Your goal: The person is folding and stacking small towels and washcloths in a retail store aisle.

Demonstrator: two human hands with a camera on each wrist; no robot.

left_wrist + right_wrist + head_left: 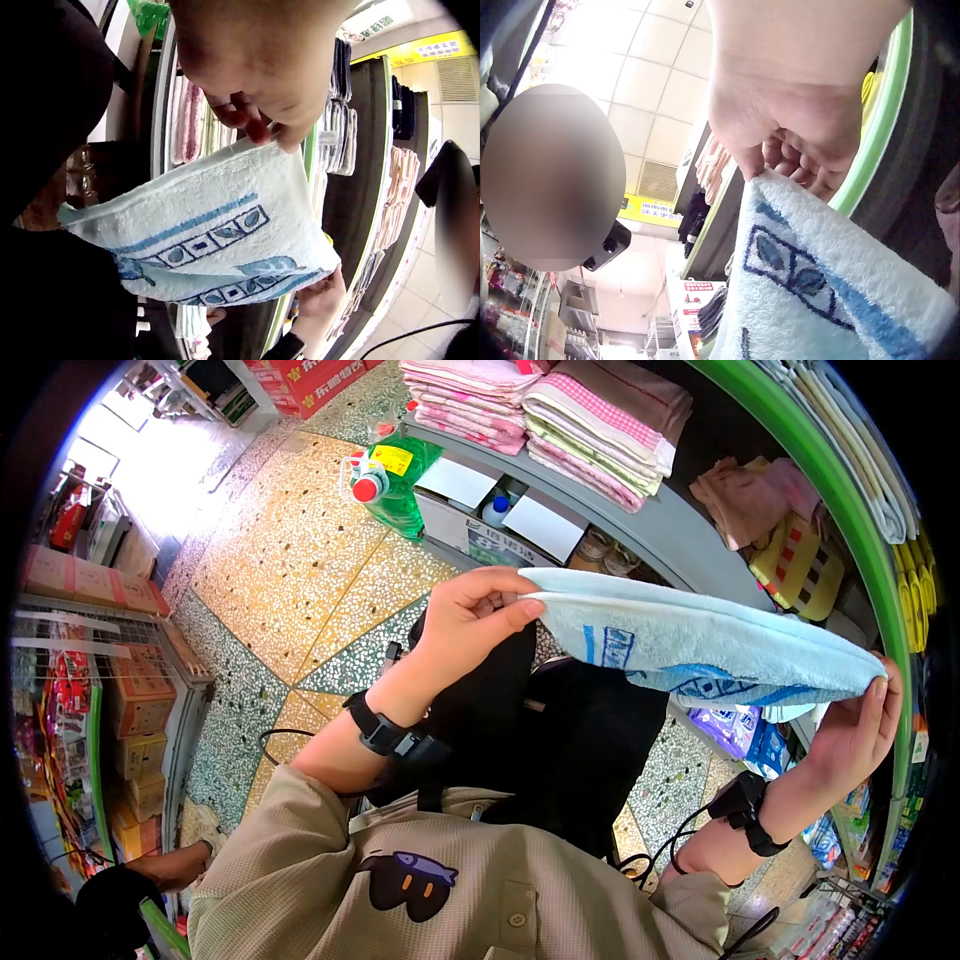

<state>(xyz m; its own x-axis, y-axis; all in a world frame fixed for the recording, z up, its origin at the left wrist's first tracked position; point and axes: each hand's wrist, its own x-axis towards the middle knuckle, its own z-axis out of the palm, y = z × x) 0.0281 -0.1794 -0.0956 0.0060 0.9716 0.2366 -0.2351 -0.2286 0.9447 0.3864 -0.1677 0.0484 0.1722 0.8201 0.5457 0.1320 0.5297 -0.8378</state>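
Observation:
A light blue towel (700, 640) with darker blue leaf and square patterns hangs folded between both hands, held up in the air. My left hand (475, 615) pinches one corner between thumb and fingers. At the opposite end, my right hand (860, 725) pinches another corner. The left wrist view shows the towel (202, 225) stretched from the near hand (259, 82) down to the far one. In the right wrist view, thumb and curled fingers of the right hand (787, 135) grip the towel's edge (810, 277).
Stacked folded towels (600, 435) lie on a curved grey shelf (560, 475) ahead. A green-liquid jug (400, 485) stands on the speckled floor (290, 550). The green shelf edge (905, 690) runs close by the right hand. Another person's arm (175, 868) shows at lower left.

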